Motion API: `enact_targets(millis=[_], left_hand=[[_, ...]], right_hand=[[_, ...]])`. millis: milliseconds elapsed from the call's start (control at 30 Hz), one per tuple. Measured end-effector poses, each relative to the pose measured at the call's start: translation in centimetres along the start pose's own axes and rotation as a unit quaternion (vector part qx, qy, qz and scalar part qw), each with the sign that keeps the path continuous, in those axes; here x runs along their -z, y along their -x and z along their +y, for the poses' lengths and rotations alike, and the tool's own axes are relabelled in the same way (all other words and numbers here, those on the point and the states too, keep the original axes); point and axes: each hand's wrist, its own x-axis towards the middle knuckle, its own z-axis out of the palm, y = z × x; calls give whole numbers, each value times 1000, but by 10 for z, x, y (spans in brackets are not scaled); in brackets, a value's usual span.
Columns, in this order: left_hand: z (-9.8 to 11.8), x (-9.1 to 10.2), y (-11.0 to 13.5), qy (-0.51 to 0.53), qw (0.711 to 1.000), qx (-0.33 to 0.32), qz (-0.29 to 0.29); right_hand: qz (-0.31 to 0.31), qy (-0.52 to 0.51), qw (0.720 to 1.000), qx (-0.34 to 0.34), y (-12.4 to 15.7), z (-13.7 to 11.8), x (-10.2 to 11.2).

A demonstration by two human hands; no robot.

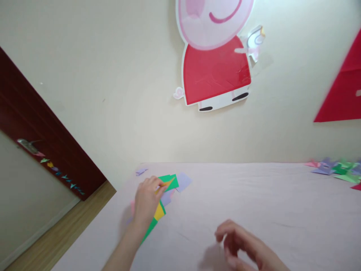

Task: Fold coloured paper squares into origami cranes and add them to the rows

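Over a loose pile of coloured paper at the table's left, my left hand [147,197] pinches a yellow sheet of paper [169,183], seen nearly edge-on, between thumb and fingers. Green paper [174,181] lies just behind it, with a lilac paper [184,182] beside that. Below the hand are another yellow paper [160,212] and a green paper [149,230]; my wrist covers part of the pile. Nearer the front, my right hand [242,244] hovers with curled fingers apart from the thumb, nothing between them.
Folded paper pieces [342,168] in several colours sit at the table's back right. A small lilac paper piece [141,171] is at the back left corner. The pale cloth-covered table [254,199] meets the wall, which carries a cartoon pig cutout [217,75]. A dark red door [42,131] stands left.
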Motion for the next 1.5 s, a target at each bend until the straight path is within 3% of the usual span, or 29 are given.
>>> enact_targets(millis=[67, 133, 233, 333, 567, 733, 867, 967, 1267, 1500], left_hand=[[47, -22, 20, 84, 978, -189, 35], [91, -45, 40, 123, 944, -304, 38], [134, -68, 59, 157, 915, -371, 14], [152, -76, 65, 175, 906, -385, -20], [153, -84, 81, 161, 913, -362, -93], [140, -97, 93, 143, 924, -344, -82], [136, -99, 97, 128, 932, -328, -85], [137, -99, 99, 108, 934, -329, -88], [140, -110, 102, 47, 926, -375, -2], [145, -100, 98, 36, 921, -386, -29]], right_hand=[[135, 122, 983, 19, 3, 4, 22], [195, 275, 940, 48, 10, 9, 39], [172, 402, 897, 62, 23, 18, 53], [158, 431, 887, 47, 33, 21, 58], [132, 442, 887, 13, 44, 22, 66], [152, 370, 915, -54, 50, 19, 64], [206, 342, 901, -169, 39, 13, 65], [220, 356, 883, -212, 26, 13, 67], [247, 377, 878, -160, 25, 40, 66], [253, 408, 870, -108, 25, 43, 67]])
